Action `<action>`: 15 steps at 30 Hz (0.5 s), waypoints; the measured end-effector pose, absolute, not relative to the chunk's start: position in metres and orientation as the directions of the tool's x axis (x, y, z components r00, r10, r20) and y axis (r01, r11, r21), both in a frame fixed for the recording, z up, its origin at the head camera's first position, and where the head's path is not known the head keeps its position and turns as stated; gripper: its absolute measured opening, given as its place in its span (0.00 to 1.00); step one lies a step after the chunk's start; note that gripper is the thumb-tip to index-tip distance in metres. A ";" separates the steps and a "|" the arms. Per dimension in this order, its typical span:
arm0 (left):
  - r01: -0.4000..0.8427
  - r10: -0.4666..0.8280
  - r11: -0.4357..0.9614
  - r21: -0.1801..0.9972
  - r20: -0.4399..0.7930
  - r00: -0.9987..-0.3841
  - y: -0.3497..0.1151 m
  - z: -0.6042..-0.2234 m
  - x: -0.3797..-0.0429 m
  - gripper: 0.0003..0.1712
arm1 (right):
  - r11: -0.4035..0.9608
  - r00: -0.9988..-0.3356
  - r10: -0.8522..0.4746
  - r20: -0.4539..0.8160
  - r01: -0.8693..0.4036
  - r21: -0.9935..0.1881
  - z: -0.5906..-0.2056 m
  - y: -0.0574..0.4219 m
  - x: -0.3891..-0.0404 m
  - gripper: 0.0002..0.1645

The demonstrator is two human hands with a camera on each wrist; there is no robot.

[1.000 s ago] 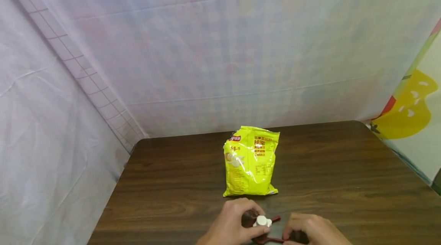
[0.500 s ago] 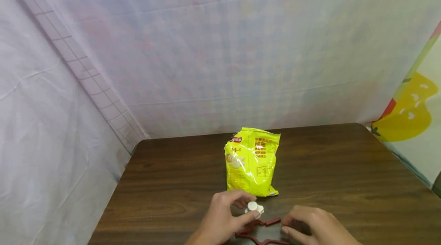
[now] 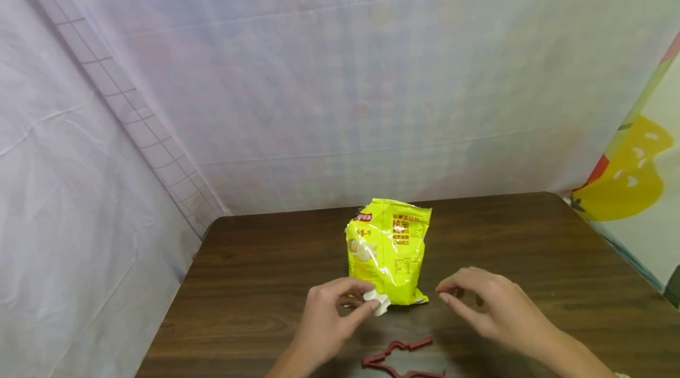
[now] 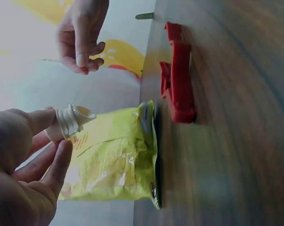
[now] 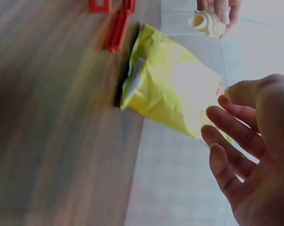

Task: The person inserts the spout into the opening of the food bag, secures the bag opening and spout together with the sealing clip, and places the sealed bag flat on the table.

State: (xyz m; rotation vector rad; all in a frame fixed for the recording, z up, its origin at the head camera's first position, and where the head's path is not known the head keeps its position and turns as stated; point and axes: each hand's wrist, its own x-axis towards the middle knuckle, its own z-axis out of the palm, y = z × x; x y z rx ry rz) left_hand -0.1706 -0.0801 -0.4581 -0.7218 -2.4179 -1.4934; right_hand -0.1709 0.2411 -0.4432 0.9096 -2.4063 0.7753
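Observation:
My left hand [image 3: 324,320] pinches a small white threaded spout cap [image 3: 379,302] between thumb and fingers, raised in front of the chip bag. The left wrist view shows the cap's [image 4: 68,121] ridged threads and slanted mouth. A yellow chip bag [image 3: 393,254] stands on the table behind both hands. Below them, near the table's front, lies a dark red bag clip [image 3: 421,343], its two arms spread apart. To the right of the bag hovers my right hand [image 3: 491,302], its fingers loosely bent; the right wrist view shows nothing between them.
The dark wood table [image 3: 265,283] meets a pale curtain [image 3: 345,100] along its back edge. Another white sheet [image 3: 79,218] hangs at the left. On the right is a wall covering with a yellow pepper print [image 3: 627,183].
The left hand has lifted the white spout cap up and leftward, away from the red clip. The right hand has let go of the clip and risen beside the bag. The clip stays on the table.

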 end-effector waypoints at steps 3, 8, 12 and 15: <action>0.489 0.269 0.378 0.786 0.412 -0.871 -0.085 -0.454 -0.173 0.15 | 0.653 -0.661 -0.440 0.608 -0.701 -0.288 -0.437 0.241 -0.179 0.26; 0.484 0.224 0.388 0.785 0.429 -0.875 -0.090 -0.449 -0.179 0.15 | 0.704 -0.660 -0.430 0.616 -0.672 -0.228 -0.428 0.241 -0.192 0.23; 0.490 0.196 0.389 0.780 0.450 -0.871 -0.092 -0.445 -0.183 0.15 | 0.715 -0.652 -0.426 0.627 -0.668 -0.207 -0.419 0.241 -0.200 0.21; 0.494 0.185 0.377 0.784 0.459 -0.869 -0.093 -0.442 -0.186 0.15 | 0.715 -0.651 -0.427 0.628 -0.668 -0.206 -0.412 0.240 -0.205 0.19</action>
